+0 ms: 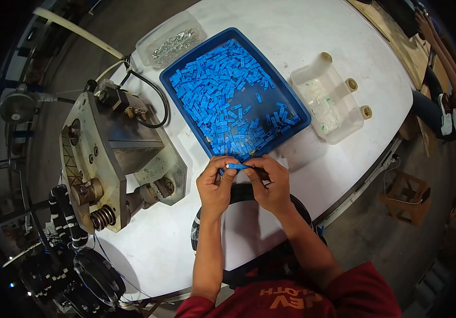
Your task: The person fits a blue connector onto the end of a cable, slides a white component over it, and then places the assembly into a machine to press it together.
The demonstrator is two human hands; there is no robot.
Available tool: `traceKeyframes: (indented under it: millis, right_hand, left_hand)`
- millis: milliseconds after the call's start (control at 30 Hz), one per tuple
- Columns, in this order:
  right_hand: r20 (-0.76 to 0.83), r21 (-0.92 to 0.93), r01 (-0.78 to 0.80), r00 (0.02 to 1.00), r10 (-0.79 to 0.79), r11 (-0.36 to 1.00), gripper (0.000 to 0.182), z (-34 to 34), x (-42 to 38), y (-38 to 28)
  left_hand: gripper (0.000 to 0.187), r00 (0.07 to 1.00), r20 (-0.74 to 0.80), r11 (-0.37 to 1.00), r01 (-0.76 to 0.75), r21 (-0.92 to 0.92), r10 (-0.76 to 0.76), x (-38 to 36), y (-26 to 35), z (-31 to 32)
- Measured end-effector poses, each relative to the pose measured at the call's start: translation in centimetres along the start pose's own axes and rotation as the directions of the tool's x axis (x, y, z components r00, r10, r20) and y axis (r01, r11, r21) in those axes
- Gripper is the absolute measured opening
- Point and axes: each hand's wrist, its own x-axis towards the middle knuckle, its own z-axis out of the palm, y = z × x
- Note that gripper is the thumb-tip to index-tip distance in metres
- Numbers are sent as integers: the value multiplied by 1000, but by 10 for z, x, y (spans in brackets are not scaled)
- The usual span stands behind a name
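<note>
Both hands meet just in front of the near edge of a blue tray (293,91). Between them is a small blue plastic piece (235,166), lying roughly level. My left hand (216,183) pinches its left end between thumb and fingers. My right hand (269,183) is closed at its right end, and something dark shows beside those fingers, too small to make out. Many loose blue plastic pieces (206,87) of similar look lie heaped in the tray, mostly toward its far and left sides.
A metal machine (114,159) with a spring stands at the left. Behind the tray is a clear bin of metal parts (177,45). Right of it sits a clear bin (344,127) with small whitish pieces. Black coils (99,275) hang lower left. Another person's arm (443,50) shows upper right.
</note>
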Motion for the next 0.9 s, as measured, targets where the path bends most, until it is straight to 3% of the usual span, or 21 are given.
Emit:
traceKeyframes:
  millis: [133,233,400,467,633,900]
  right_hand:
    - [-12,45,51,999,-51,998,10,4,0,2]
    - [8,1,42,999,-42,999,10,-1,0,-6]
    - [15,-147,121,993,-120,982,11,-11,-15,-3]
    - [58,-253,122,992,-111,960,13,-19,-23,-3]
    - [17,-323,110,994,-111,940,15,-38,-32,0]
    - [-175,-382,63,975,-139,922,15,-82,-23,8]
  left_hand:
    - [13,993,21,992,-115,47,114,0,-2,-1]
    - [12,996,5,995,-91,28,91,-4,3,4]
    - [18,961,87,941,-275,199,262,-10,-3,12]
    - [18,958,146,933,-275,231,246,-15,1,20]
    - [17,956,235,935,-237,264,176,-14,3,48]
    - [16,921,353,955,-238,180,164,6,2,103]
